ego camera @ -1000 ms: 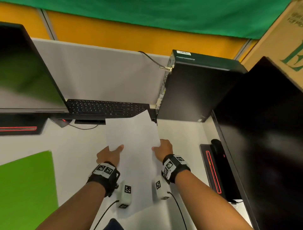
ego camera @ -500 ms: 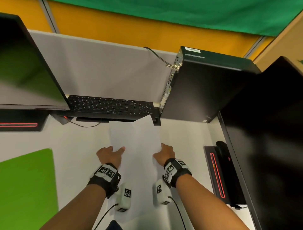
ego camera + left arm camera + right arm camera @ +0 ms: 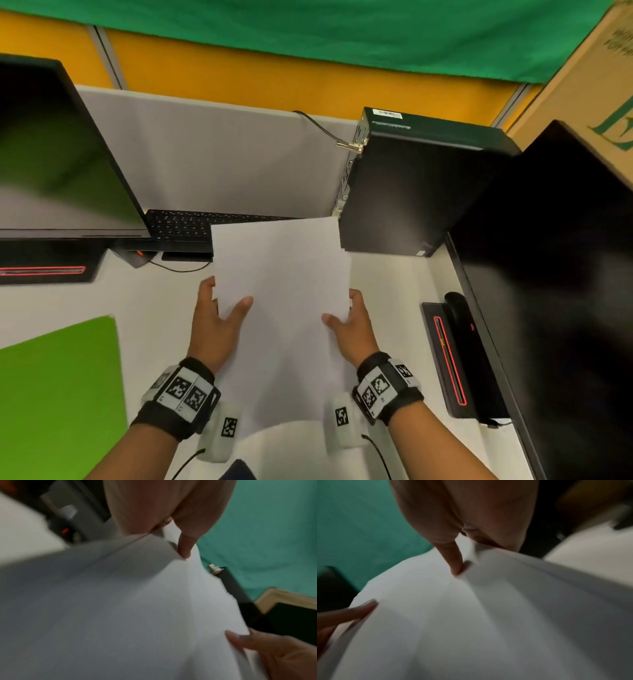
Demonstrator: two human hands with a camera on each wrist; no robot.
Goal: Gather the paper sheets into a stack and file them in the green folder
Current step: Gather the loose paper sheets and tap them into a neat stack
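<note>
Between two monitors, left hand and right hand grip one paper stack.

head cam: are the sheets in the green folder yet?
No. Both the left hand and right hand hold the paper sheets above the desk; the green folder lies apart.

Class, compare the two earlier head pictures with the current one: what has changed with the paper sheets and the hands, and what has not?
The paper sheets have risen off the desk, tilted up toward the keyboard. The left hand and right hand still grip their side edges, thumbs on top. The green folder stays at the left.
</note>
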